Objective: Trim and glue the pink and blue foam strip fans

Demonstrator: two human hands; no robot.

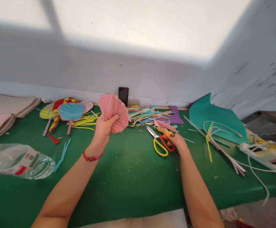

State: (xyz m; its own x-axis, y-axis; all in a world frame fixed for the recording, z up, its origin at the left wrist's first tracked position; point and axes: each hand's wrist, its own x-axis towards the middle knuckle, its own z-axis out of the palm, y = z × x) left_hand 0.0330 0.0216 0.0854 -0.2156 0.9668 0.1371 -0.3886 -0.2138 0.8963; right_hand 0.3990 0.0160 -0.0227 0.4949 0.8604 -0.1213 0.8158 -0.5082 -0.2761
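Note:
My left hand point(105, 126) is raised over the table, its thumb pressed across a pink ridged, rounded piece point(111, 109) that looks built from paper strips. Farther right, my right hand point(178, 141) is closed at the table on a yellow tool point(164, 131), which looks like a glue gun and is partly hidden by the fingers. Scissors point(160, 145) with one yellow and one red handle lie right beside that hand, blades pointing up and left. Behind them are pink paper scraps point(165, 125) and a pile of coloured strips point(142, 114).
Finished-looking blue point(71, 111) and red-yellow fan shapes lie at left. A water bottle point(21, 160) lies on its side at front left. A dark phone point(123, 96) leans on the wall. Teal sheet point(216, 118), bundled strips point(220, 150) and a power strip point(259, 155) with cables occupy the right.

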